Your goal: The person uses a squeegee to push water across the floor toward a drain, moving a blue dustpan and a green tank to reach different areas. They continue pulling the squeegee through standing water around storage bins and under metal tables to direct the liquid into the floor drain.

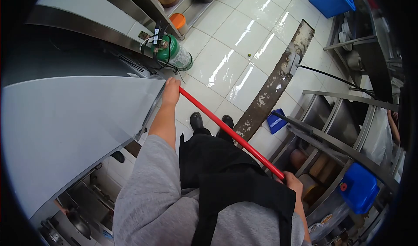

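Left hand point(171, 91), right hand point(294, 184) wrapped round the red pole point(230, 133); swinging wide, I could knock that green gas cylinder point(178, 54)!

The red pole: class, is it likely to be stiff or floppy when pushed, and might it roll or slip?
The red pole is probably stiff, as it runs nearly straight between the left hand and right hand. Its slim, round-looking shaft might roll if laid down. Its smooth sheen suggests slight slipperiness.
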`<state>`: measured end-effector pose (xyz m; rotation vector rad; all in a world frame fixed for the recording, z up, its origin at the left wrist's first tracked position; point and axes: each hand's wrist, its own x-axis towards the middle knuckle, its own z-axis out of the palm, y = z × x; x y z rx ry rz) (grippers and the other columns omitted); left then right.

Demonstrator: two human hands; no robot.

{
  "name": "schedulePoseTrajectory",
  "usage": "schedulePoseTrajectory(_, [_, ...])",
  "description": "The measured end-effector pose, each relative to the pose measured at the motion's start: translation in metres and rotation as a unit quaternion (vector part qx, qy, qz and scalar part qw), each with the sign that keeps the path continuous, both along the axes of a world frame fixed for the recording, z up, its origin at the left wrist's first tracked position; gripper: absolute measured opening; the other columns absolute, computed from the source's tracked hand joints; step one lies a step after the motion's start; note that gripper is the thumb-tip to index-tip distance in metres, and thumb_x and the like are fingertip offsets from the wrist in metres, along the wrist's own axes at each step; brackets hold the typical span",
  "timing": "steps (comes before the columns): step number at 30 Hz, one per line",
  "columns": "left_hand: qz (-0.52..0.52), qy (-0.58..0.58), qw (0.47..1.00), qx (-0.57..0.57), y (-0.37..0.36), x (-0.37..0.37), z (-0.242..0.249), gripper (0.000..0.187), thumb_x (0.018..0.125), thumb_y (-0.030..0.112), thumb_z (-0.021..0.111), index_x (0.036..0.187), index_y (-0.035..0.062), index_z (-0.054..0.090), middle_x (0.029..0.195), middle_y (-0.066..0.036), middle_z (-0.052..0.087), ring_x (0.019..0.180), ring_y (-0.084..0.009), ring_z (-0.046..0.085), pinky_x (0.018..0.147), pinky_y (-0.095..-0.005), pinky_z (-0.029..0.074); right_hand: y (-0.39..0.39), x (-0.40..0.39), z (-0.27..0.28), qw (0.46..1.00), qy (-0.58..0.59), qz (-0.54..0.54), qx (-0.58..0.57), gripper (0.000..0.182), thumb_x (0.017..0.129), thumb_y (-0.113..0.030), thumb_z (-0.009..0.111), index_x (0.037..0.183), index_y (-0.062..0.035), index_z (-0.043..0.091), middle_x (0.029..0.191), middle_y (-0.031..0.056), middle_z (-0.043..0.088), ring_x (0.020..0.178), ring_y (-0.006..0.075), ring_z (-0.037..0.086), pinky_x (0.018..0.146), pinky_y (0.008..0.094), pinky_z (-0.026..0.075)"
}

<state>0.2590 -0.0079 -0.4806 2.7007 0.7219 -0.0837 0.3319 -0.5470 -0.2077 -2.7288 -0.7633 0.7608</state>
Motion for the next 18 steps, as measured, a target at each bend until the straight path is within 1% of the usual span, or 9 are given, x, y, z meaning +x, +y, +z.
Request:
schedulePoseTrajectory(2, [0.014, 0.022, 0.999, 0.047, 0.004, -0.003, -0.012, 0.008, 0.087, 0.01, 0.055, 0.091, 0.0055, 0.059, 0.108, -0.012, 0.058, 0.121, -0.0353, 0.047, 0.098, -0.0407, 0.044, 0.024, 0.005, -0.021, 1.0, 0.016, 0.018, 0.008, 0.03, 0.079, -0.029, 0.071, 0.096, -0.0063, 0.06, 0.084, 0.012, 0.064, 0.077, 0.0334, 0.064, 0.065, 0.0406, 0.05])
schedulePoseTrajectory(4, [0.031, 0.026, 0.998, 0.046, 0.003, -0.006, -0.021, 0.008, 0.087, 0.008, 0.053, 0.091, 0.0055, 0.059, 0.109, -0.012, 0.058, 0.124, -0.0363, 0.045, 0.099, -0.0409, 0.043, 0.048, 0.011, -0.031, 0.999, 0.03, 0.037, 0.019, 0.032, 0.08, -0.031, 0.07, 0.098, -0.0064, 0.06, 0.085, 0.0118, 0.064, 0.077, 0.0337, 0.064, 0.065, 0.0405, 0.05])
schedulePoseTrajectory(6, [0.046, 0.031, 0.997, 0.045, -0.003, -0.008, -0.028, 0.01, 0.087, 0.006, 0.05, 0.092, 0.0056, 0.059, 0.11, -0.012, 0.058, 0.127, -0.0372, 0.043, 0.101, -0.0411, 0.043, 0.068, 0.013, -0.034, 0.998, 0.031, 0.061, -0.014, 0.034, 0.08, -0.032, 0.071, 0.1, -0.007, 0.06, 0.086, 0.0109, 0.065, 0.076, 0.0338, 0.064, 0.064, 0.0406, 0.051])
schedulePoseTrajectory(9, [0.046, 0.012, 0.998, 0.041, -0.021, -0.01, -0.031, 0.009, 0.085, 0.007, 0.054, 0.092, 0.0062, 0.059, 0.108, -0.011, 0.059, 0.121, -0.0374, 0.047, 0.102, -0.0428, 0.04, 0.069, 0.019, -0.005, 0.998, 0.01, 0.056, -0.023, 0.035, 0.079, -0.033, 0.071, 0.102, -0.0087, 0.06, 0.085, 0.0101, 0.065, 0.077, 0.0329, 0.065, 0.064, 0.0403, 0.051])
schedulePoseTrajectory(11, [-0.042, -0.021, 0.999, 0.015, -0.041, -0.003, -0.022, 0.008, 0.083, 0.011, 0.058, 0.091, 0.0073, 0.059, 0.102, -0.01, 0.061, 0.111, -0.0345, 0.051, 0.101, -0.0436, 0.039, 0.057, 0.026, 0.028, 0.999, -0.016, 0.039, -0.014, 0.034, 0.077, -0.03, 0.073, 0.101, -0.0102, 0.061, 0.083, 0.0095, 0.065, 0.076, 0.0318, 0.065, 0.063, 0.0394, 0.051])
schedulePoseTrajectory(13, [-0.096, -0.049, 0.993, -0.038, -0.074, 0.006, 0.01, 0.009, 0.081, 0.017, 0.063, 0.085, 0.0094, 0.061, 0.092, -0.008, 0.063, 0.099, -0.0304, 0.055, 0.096, -0.0429, 0.04, 0.022, 0.027, 0.059, 0.998, -0.043, 0.033, -0.043, 0.035, 0.072, -0.025, 0.077, 0.1, -0.0096, 0.062, 0.081, 0.0092, 0.064, 0.073, 0.0307, 0.064, 0.063, 0.04, 0.05])
schedulePoseTrajectory(15, [-0.215, -0.024, 0.973, -0.076, -0.097, 0.01, 0.034, 0.015, 0.081, 0.025, 0.065, 0.076, 0.0115, 0.061, 0.082, -0.006, 0.062, 0.09, -0.0271, 0.057, 0.09, -0.0426, 0.042, -0.029, 0.022, 0.085, 0.993, -0.052, 0.045, -0.095, 0.04, 0.067, -0.026, 0.079, 0.1, -0.0089, 0.062, 0.078, 0.0098, 0.063, 0.069, 0.0305, 0.063, 0.061, 0.0398, 0.049])
schedulePoseTrajectory(16, [-0.227, -0.004, 0.968, -0.11, -0.113, 0.015, 0.045, 0.024, 0.083, 0.032, 0.064, 0.069, 0.0129, 0.062, 0.073, -0.005, 0.061, 0.083, -0.0259, 0.058, 0.086, -0.0415, 0.042, -0.047, 0.018, 0.097, 0.991, -0.072, 0.045, -0.103, 0.042, 0.064, -0.026, 0.08, 0.098, -0.0085, 0.063, 0.076, 0.0096, 0.061, 0.066, 0.0307, 0.062, 0.059, 0.0395, 0.049])
schedulePoseTrajectory(18, [-0.217, -0.031, 0.971, -0.1, -0.135, 0.015, 0.064, 0.03, 0.085, 0.037, 0.062, 0.068, 0.0124, 0.062, 0.07, -0.005, 0.06, 0.081, -0.0258, 0.059, 0.083, -0.0406, 0.043, -0.066, 0.018, 0.115, 0.994, -0.083, 0.015, -0.071, 0.041, 0.062, -0.025, 0.081, 0.095, -0.0081, 0.064, 0.074, 0.0097, 0.06, 0.064, 0.0307, 0.061, 0.058, 0.0395, 0.049])
